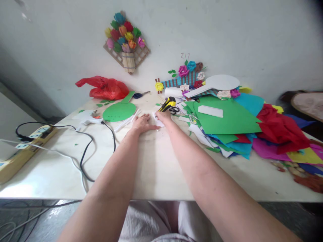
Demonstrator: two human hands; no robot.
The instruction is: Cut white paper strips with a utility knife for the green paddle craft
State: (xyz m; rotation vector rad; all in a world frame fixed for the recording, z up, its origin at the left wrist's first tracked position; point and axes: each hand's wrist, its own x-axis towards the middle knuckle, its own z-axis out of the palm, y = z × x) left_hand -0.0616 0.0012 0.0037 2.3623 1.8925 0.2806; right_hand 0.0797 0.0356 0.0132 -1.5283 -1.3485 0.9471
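Observation:
My right hand (163,116) is closed around a yellow and black utility knife (167,104), its handle slanting up to the right. Under that hand lies a small white piece (157,121), perhaps card or foam board; the blade tip is too small to make out. My left hand (143,123) rests flat on the table with fingers spread and thumb pointing toward the white piece. Just left of it are several narrow white strips (126,121). Beyond them sits a green round shape with a handle (119,112). Black-handled scissors (174,110) lie right beside the knife.
A hot glue gun (88,118) with a black cord lies at left, near a power strip (30,144). At right are stacked green sheets (224,121) and red crumpled paper (282,127). A red plastic bag (107,88) and another pair of scissors (140,95) are behind.

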